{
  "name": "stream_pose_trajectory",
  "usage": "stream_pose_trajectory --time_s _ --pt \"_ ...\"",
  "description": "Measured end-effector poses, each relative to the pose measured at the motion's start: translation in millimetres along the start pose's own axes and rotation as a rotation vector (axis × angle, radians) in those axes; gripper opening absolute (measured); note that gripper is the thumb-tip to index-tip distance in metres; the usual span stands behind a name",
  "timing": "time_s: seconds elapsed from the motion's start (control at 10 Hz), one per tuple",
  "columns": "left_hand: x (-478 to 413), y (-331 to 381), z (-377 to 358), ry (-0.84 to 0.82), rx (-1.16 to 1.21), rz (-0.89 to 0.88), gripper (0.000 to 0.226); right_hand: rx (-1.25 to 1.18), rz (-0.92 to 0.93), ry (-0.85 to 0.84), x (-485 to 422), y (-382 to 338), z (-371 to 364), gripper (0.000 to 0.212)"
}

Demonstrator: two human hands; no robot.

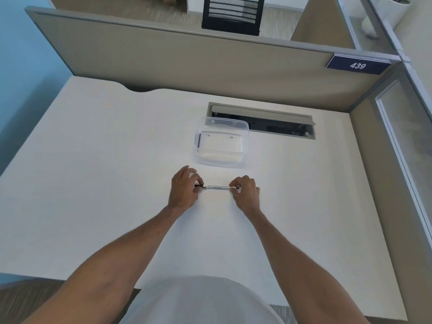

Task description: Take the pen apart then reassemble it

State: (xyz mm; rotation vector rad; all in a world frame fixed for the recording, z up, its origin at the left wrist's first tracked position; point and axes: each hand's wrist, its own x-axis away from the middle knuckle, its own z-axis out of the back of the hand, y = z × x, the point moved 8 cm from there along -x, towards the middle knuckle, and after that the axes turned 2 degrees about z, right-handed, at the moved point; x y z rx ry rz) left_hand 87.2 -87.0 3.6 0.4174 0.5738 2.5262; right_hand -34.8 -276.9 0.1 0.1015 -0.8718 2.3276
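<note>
I'm pinching the slim white plastic pen (pixel 218 187) by its black ends, left hand (pixel 184 189) and right hand (pixel 245 191) both closed on it, just above the white desk (pixel 93 160), probably starting disassembly; next I'd pull or twist one end off.

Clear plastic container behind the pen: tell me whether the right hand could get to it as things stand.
Probably yes. The clear plastic container sits open on the desk just beyond the right hand, with nothing between them. But that hand's grip is on the pen, so it would have to let go first.
</note>
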Motion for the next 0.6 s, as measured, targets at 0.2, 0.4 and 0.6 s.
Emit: stream_pose_trajectory --time_s 0.2,0.4,0.6 --pt "-4.5 2.2 -0.1 0.004 0.011 -0.017 0.020 0.083 0.026 -0.010 -0.9 -1.6 -1.0 0.018" --pt "-4.9 4.4 -0.5 -0.032 0.008 0.003 0.026 0.114 0.028 -0.010 2.6 -0.9 2.9 0.023" --pt "6.6 14.0 17.9 0.008 -0.084 -0.060 0.038 0.197 0.135 0.102 16.7 -21.2 26.7 0.039"
